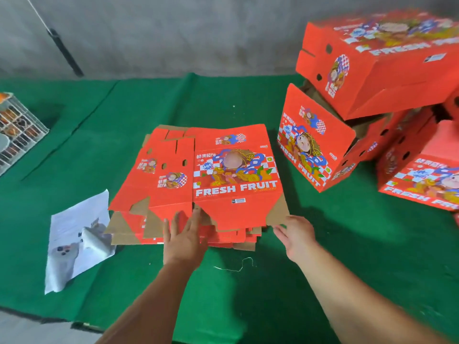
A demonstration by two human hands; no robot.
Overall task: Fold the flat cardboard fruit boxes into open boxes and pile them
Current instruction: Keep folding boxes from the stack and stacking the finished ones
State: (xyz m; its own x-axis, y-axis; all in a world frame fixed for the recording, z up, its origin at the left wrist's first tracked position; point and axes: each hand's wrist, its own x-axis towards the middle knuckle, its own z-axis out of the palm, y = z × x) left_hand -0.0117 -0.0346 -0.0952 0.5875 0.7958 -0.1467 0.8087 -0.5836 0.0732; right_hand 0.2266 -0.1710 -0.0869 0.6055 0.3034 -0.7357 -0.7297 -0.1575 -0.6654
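Observation:
A stack of flat red cardboard fruit boxes (198,184) printed "FRESH FRUIT" lies on the green cloth in the middle of the table. My left hand (185,234) lies with straight fingers at the near edge of the stack, fingertips touching a bottom flap. My right hand (295,234) is at the stack's near right corner, fingers spread beside a brown flap; whether it touches is unclear. Several folded red boxes are piled at the right: one (313,140) on its side, one (382,58) tilted on top, another (422,170) further right.
A white printed sheet (77,239) lies on the green cloth (248,294) left of the stack. A wire basket (17,130) stands at the far left. A loose thread (236,266) lies near the front. A grey wall runs behind the table.

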